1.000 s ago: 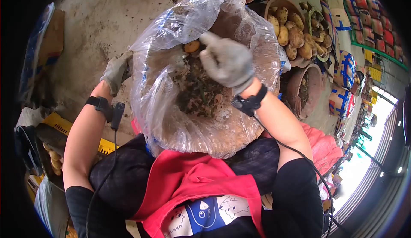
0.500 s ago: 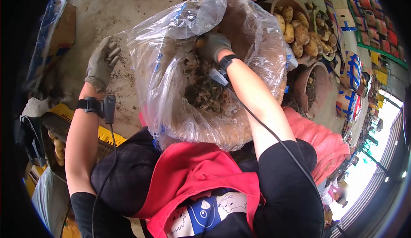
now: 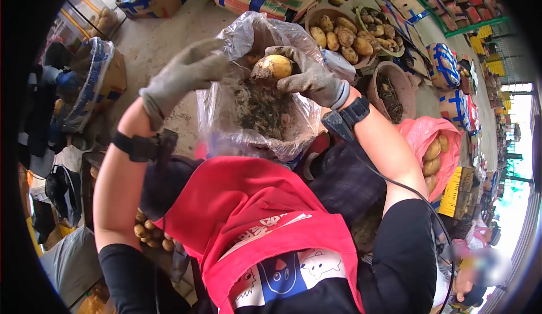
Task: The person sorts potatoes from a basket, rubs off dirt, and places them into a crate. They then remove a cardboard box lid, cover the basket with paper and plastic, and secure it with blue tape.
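Observation:
My right hand (image 3: 316,80), in a grey glove, grips a potato (image 3: 278,66) with dark soil caked on one side. Left of it, my gloved left hand (image 3: 189,74) is raised with fingers stretched out and slightly blurred, holding nothing and apart from the potato. Beneath both hands stands a container lined with a clear plastic bag (image 3: 217,113). Dark soil and plant scraps (image 3: 262,113) lie at its bottom.
Behind on the right are a tub of potatoes (image 3: 345,37) and a basket (image 3: 398,46) of more. A pinkish bucket (image 3: 378,88) and a pink sack (image 3: 432,128) with potatoes stand at right. Taped cardboard boxes (image 3: 158,1) sit at the back; a person is at lower right.
My right hand has come up out of the bag-lined container with the potato. My left hand has moved right, over the container's left side. The view has shifted back, showing more surroundings.

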A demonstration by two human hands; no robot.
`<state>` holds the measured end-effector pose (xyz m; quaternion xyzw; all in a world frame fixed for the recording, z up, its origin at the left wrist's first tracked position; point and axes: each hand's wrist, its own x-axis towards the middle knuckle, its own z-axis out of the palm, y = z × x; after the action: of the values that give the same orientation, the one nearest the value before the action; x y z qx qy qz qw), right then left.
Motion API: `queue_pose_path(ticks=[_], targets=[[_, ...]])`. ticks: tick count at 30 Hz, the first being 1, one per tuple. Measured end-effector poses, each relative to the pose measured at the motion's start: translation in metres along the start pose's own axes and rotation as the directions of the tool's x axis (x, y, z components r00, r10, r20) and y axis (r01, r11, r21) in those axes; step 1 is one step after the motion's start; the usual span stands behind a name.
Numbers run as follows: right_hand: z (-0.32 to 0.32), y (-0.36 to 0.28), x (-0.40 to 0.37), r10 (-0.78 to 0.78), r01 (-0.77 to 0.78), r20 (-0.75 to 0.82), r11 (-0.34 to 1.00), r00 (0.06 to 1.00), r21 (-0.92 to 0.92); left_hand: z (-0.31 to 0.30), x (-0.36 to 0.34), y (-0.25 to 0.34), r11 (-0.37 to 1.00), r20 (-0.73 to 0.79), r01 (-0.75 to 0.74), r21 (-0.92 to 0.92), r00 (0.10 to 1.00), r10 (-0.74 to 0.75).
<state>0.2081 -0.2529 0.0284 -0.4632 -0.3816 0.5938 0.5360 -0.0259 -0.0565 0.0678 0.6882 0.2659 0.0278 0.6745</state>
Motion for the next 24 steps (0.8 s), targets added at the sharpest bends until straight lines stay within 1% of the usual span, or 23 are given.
queue_pose_path(ticks=[1, 2, 3, 5, 6, 8, 9, 11, 12, 13, 14, 15, 16, 17, 18, 19, 20, 21, 22, 23, 24], targets=[[0.010, -0.005, -0.011, -0.023, 0.022, -0.012, 0.999, 1.000, -0.025, 0.014, -0.005, -0.004, 1.000, 0.065, 0.004, -0.030, 0.998, -0.002], [0.020, -0.007, -0.018, -0.109, 0.103, -0.047, 0.988, 0.993, -0.115, 0.024, -0.008, -0.009, 0.994, 0.139, -0.003, -0.105, 0.990, 0.018], [0.021, -0.004, -0.023, -0.124, 0.119, -0.048, 0.987, 0.991, -0.107, 0.038, -0.012, -0.008, 0.997, 0.206, -0.005, -0.077, 0.978, 0.021], [0.019, 0.009, -0.030, -0.204, 0.201, 0.013, 0.947, 0.979, -0.251, 0.060, -0.015, -0.023, 0.957, 0.279, 0.126, -0.260, 0.959, -0.050], [0.024, 0.011, -0.035, -0.213, 0.197, -0.014, 0.927, 0.977, -0.320, 0.067, -0.009, -0.036, 0.960, 0.285, 0.135, -0.246, 0.957, -0.061], [0.021, 0.020, -0.041, -0.239, 0.222, -0.020, 0.929, 0.971, -0.296, 0.079, 0.002, -0.055, 0.870, 0.377, 0.260, -0.420, 0.922, -0.094], [0.019, 0.025, -0.045, -0.257, 0.241, -0.018, 0.927, 0.966, -0.287, 0.083, 0.003, -0.060, 0.870, 0.387, 0.276, -0.408, 0.916, -0.110], [0.011, 0.033, -0.048, -0.262, 0.243, -0.037, 0.934, 0.964, -0.260, 0.089, 0.009, -0.068, 0.879, 0.361, 0.221, -0.422, 0.931, -0.060], [0.006, 0.036, -0.047, -0.221, 0.196, -0.045, 0.929, 0.974, -0.313, 0.090, 0.015, -0.072, 0.879, 0.368, 0.235, -0.416, 0.927, -0.074], [0.001, 0.040, -0.045, -0.178, 0.147, -0.053, 0.920, 0.983, -0.363, 0.091, 0.021, -0.077, 0.870, 0.342, 0.213, -0.445, 0.938, -0.055], [-0.002, 0.045, -0.041, -0.213, 0.183, -0.045, 0.913, 0.976, -0.366, 0.091, 0.027, -0.083, 0.860, 0.314, 0.190, -0.474, 0.949, -0.037], [-0.005, 0.048, -0.039, -0.207, 0.176, -0.052, 0.918, 0.977, -0.355, 0.090, 0.033, -0.089, 0.848, 0.284, 0.165, -0.504, 0.959, -0.019], [-0.009, 0.052, -0.038, -0.272, 0.203, -0.083, 0.860, 0.959, -0.468, 0.087, 0.043, -0.096, 0.814, 0.282, 0.185, -0.551, 0.959, -0.027], [-0.008, 0.048, -0.037, -0.316, 0.192, -0.115, 0.786, 0.942, -0.588, 0.091, 0.046, -0.092, 0.810, 0.287, 0.197, -0.552, 0.957, -0.037], [-0.008, 0.045, -0.037, -0.359, 0.162, -0.146, 0.700, 0.922, -0.696, 0.098, 0.046, -0.081, 0.803, 0.221, 0.136, -0.581, 0.975, -0.005], [-0.014, 0.044, -0.035, -0.352, 0.155, -0.151, 0.705, 0.924, -0.692, 0.101, 0.049, -0.077, 0.793, 0.153, 0.072, -0.605, 0.988, 0.027], [-0.021, 0.045, -0.034, -0.222, -0.016, -0.297, 0.775, 0.929, -0.631, 0.101, 0.055, -0.077, 0.757, 0.132, 0.063, -0.651, 0.991, 0.030], [-0.028, 0.046, -0.033, -0.081, -0.184, -0.427, 0.819, 0.901, -0.544, 0.104, 0.059, -0.077, 0.754, 0.134, 0.072, -0.653, 0.991, 0.022], [-0.036, 0.052, -0.032, 0.022, -0.097, -0.371, 0.978, 0.928, -0.184, 0.108, 0.063, -0.076, 0.752, 0.054, -0.021, -0.659, 0.996, 0.075], [-0.035, 0.049, -0.031, 0.030, -0.102, -0.371, 0.979, 0.928, -0.178, 0.110, 0.065, -0.076, 0.746, -0.028, -0.114, -0.656, 0.991, 0.127], [-0.030, 0.040, -0.031, 0.104, -0.112, -0.373, 0.994, 0.922, 0.001, 0.108, 0.072, -0.080, 0.782, -0.024, -0.123, -0.612, 0.990, 0.137]])
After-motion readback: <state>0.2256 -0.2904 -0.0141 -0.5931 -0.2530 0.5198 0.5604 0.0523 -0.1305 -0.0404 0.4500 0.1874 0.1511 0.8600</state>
